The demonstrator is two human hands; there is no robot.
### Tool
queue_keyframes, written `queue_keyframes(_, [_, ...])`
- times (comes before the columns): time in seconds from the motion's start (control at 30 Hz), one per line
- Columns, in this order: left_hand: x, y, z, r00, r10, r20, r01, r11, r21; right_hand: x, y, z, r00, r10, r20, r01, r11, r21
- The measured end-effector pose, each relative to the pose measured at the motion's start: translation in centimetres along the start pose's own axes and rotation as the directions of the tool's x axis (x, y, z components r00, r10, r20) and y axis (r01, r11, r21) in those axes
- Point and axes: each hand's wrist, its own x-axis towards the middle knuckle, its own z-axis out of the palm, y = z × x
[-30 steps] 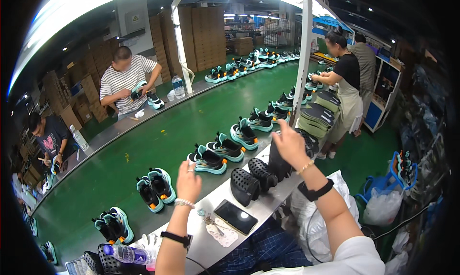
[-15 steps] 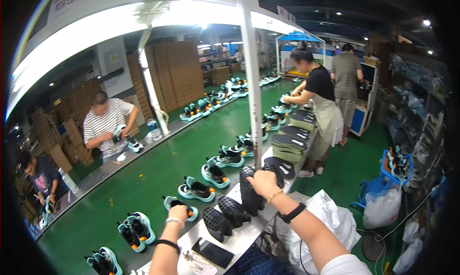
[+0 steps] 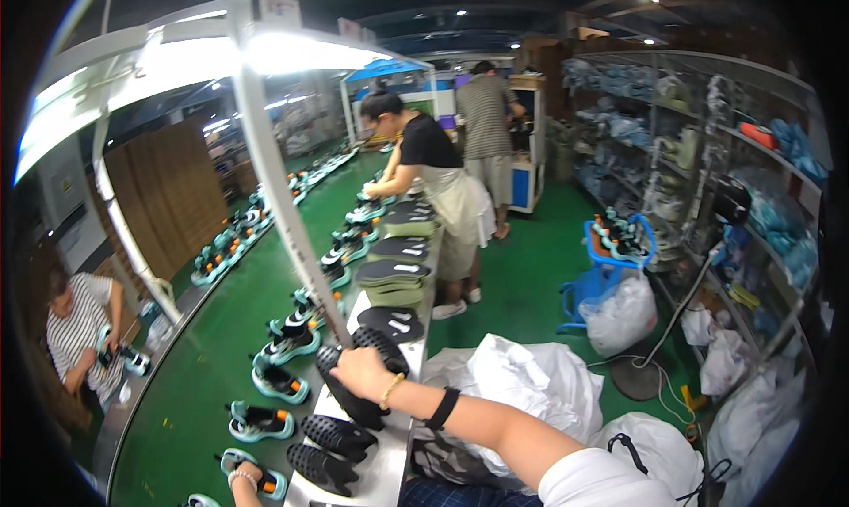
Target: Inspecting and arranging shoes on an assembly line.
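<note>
At the lower left, my left hand (image 3: pixel 242 482) closes on a sneaker (image 3: pixel 273 481), black with pale teal sole and orange patch; my fingertips are partly hidden. My right hand (image 3: pixel 361 372) is wrapped round the top of a black studded shoe-shaped piece (image 3: pixel 353 407), standing tilted by the white post. Another dark studded piece (image 3: pixel 380 344) stands right behind it. Nearer me, two more black studded pieces, one farther (image 3: pixel 339 437) and one closer (image 3: pixel 320 469), lie side by side on the metal ledge (image 3: pixel 389 449). Similar sneakers (image 3: pixel 280 381) line the green belt beside the ledge.
Stacks of green and dark soles (image 3: pixel 393 273) lie along the ledge, near a co-worker in an apron (image 3: pixel 442 189). A white post (image 3: pixel 287 215) rises by my right hand. White sacks (image 3: pixel 522 392), a blue stool with a basket (image 3: pixel 588 286) and packed shelves (image 3: pixel 699 153) stand to the right.
The view has swung right, so the belt and co-workers sit farther left and more shelving shows. My right hand still grips the studded piece; my left hand stays at the sneaker.
</note>
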Motion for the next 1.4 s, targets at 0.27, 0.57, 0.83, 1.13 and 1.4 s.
queue_keyframes(0.27, [-4.5, 2.2, -6.4, 0.922, -0.386, 0.038, 0.384, 0.891, -0.242, -0.2, -0.2, -0.6, 0.993, 0.101, 0.060, -0.101, 0.995, -0.004])
queue_keyframes(0.57, [-6.0, 2.6, -7.3, 0.895, -0.436, 0.094, 0.446, 0.871, -0.206, -0.6, 0.3, 0.1, 0.995, 0.001, -0.095, 0.000, 1.000, 0.005])
queue_keyframes(0.83, [-7.1, 3.0, -7.6, 0.871, -0.470, 0.141, 0.487, 0.795, -0.361, 0.0, 0.4, 0.1, 0.997, 0.065, 0.046, -0.065, 0.998, 0.012])
queue_keyframes(1.13, [-10.1, 3.2, -8.2, 0.892, -0.432, 0.132, 0.444, 0.785, -0.432, 0.7, 0.3, 0.7, 0.985, 0.170, -0.039, -0.160, 0.970, 0.181])
queue_keyframes(1.4, [-15.5, 3.7, -12.3, 0.921, -0.326, 0.212, 0.383, 0.671, -0.635, 0.9, 0.1, -3.0, 0.992, 0.120, -0.050, -0.119, 0.993, 0.013])
